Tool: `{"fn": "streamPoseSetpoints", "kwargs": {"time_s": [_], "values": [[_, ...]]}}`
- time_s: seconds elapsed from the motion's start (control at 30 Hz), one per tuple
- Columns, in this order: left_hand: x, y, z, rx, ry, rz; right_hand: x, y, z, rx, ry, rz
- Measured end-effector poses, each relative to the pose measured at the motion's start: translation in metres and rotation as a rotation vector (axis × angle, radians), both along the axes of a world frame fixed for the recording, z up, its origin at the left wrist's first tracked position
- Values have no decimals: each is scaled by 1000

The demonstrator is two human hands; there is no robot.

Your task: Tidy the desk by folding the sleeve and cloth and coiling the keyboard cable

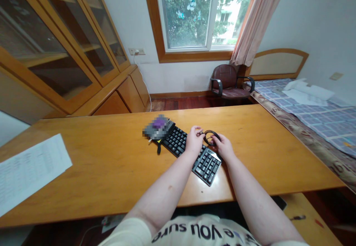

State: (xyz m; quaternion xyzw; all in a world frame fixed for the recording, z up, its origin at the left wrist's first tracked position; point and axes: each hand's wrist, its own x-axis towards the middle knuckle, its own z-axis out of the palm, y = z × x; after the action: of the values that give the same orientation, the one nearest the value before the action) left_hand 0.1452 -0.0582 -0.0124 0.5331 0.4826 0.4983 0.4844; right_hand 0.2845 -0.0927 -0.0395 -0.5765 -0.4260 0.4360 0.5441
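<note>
1. Left hand (194,139) over the black keyboard (191,153), fingers curled, pinching one end of a black coiled cable (210,137) between thumb and fingertips
2. Right hand (223,146) just right of left hand, fingers bent down onto the cable loop, gripping its right side; both hands closed on the same cable
3. Cable in a small round loop, held between the two hands, above the far edge of keyboard near its number pad end; touching keyboard or lifted off it, cannot tell
4. Keyboard flat on the wooden desk (111,164), set diagonally, number pad end nearer the body, other end toward the far left
5. Blurred grey and purple object (158,126) at far left end of keyboard, touching or just beside it; small dark item with a bit of yellow below it, too small to tell
6. White printed paper sheet (30,170) on desk at far left, well apart from hands
7. Both forearms bare, stretched forward across near desk edge
8. Brown office chair (229,81) beyond desk, under the window (194,12)
9. Bed with blue checked cover (314,109) along right side of desk
10. Glass-door wooden cabinet (55,42) on left wall
</note>
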Motion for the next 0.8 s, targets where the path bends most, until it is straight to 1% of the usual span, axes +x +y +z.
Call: {"fn": "streamPoseSetpoints", "kwargs": {"time_s": [0.07,0.13,0.27,0.37,0.43,0.57,0.67,0.73,0.8], "values": [[-4,2,1,19,78,86,0,-1,1,6,9,23],[-6,4,4,48,165,117,0,-3,3,13,13,52],[-8,6,8,111,329,34,1,-4,4,45,9,87],[-5,4,7,181,421,-19,2,-3,3,102,-13,101],[-3,3,4,179,403,-42,2,-3,2,116,-18,109],[1,3,-7,11,202,-38,1,-3,4,127,-3,118],[2,5,-11,-74,62,-41,0,-3,5,90,1,87],[2,6,-12,-74,31,-68,0,-3,5,57,20,56],[1,4,-11,-18,55,-83,-1,-2,4,22,70,40]]}}
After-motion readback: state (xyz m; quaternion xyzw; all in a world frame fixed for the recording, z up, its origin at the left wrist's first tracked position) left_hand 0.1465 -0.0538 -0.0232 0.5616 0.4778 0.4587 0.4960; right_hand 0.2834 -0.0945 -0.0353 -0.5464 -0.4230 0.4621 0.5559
